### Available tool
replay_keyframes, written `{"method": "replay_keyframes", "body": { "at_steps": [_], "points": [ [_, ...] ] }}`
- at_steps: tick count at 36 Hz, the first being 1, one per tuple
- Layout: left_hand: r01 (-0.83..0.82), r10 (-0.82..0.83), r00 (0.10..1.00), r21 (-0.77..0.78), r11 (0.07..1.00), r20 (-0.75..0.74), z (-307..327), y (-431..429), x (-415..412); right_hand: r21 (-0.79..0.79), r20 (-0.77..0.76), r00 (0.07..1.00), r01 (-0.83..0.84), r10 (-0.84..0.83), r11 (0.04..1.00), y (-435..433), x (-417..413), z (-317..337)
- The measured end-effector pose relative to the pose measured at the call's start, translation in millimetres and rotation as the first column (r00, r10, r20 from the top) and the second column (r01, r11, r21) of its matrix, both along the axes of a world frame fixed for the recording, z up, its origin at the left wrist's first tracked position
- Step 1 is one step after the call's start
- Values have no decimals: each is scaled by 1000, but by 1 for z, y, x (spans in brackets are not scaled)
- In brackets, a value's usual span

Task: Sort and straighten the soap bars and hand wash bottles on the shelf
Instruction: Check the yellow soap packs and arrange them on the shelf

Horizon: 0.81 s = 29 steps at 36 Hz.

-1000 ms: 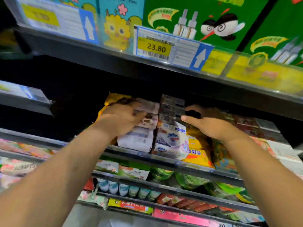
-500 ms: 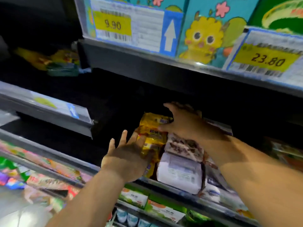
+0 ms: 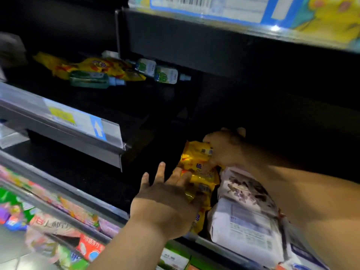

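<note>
Black shelf point(image 3: 93, 172) bears yellow soap pack point(image 3: 198, 172) just beside white pack point(image 3: 249, 227)

Blurred price tag point(image 3: 75, 118), perhaps toothpaste boxes point(image 3: 90, 248) below

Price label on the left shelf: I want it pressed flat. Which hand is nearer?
Left. The left hand sits open below-right of the price label, against the yellow soap packs; the right hand grips their top, farther right.
</note>
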<state>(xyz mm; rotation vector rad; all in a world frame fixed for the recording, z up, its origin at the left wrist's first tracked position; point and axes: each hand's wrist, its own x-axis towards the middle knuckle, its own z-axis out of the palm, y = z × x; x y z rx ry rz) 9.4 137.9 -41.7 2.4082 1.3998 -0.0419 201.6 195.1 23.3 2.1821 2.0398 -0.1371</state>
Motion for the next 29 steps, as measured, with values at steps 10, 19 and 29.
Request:
{"method": "replay_keyframes", "body": {
  "at_steps": [10, 19, 29],
  "points": [
    [15, -10, 997, -50, 999, 81, 3, 5, 1, 358, -121, 989, -34, 82, 933, -33, 10, 20],
    [-248, 215, 794, -19, 969, 568, 26, 34, 10, 327, -445, 895, 194, -31, 925, -111, 64, 27],
    [-149, 189, 861, -122, 981, 471, 0, 96, 64, 370, -401, 911, 261, -100, 892, -134, 67, 3]
  ]
}}
